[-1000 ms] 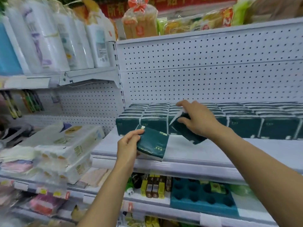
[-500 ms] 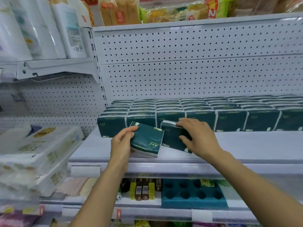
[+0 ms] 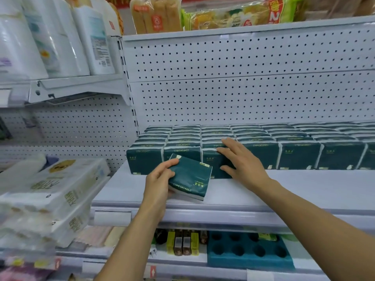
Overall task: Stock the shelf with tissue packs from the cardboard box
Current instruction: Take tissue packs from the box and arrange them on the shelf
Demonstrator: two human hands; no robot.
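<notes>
Dark green tissue packs [image 3: 300,153] stand in rows at the back of the white shelf [image 3: 274,191]. My left hand [image 3: 160,183] grips one more green tissue pack [image 3: 190,179] by its left end, tilted just above the shelf's front. My right hand [image 3: 241,161] lies with straight, spread fingers over the top of a pack in the front row [image 3: 211,159], thumb against its front face. The cardboard box is out of view.
Large white tissue bundles [image 3: 60,189] are stacked on the left shelf. White bottles [image 3: 60,37] stand upper left, and bread bags [image 3: 158,15] on the top shelf. Below are lighters [image 3: 182,242] and a teal tray [image 3: 249,252].
My right hand brought its pack down from the air and set it upright into the front row. My left hand kept hold of its pack and barely moved.
</notes>
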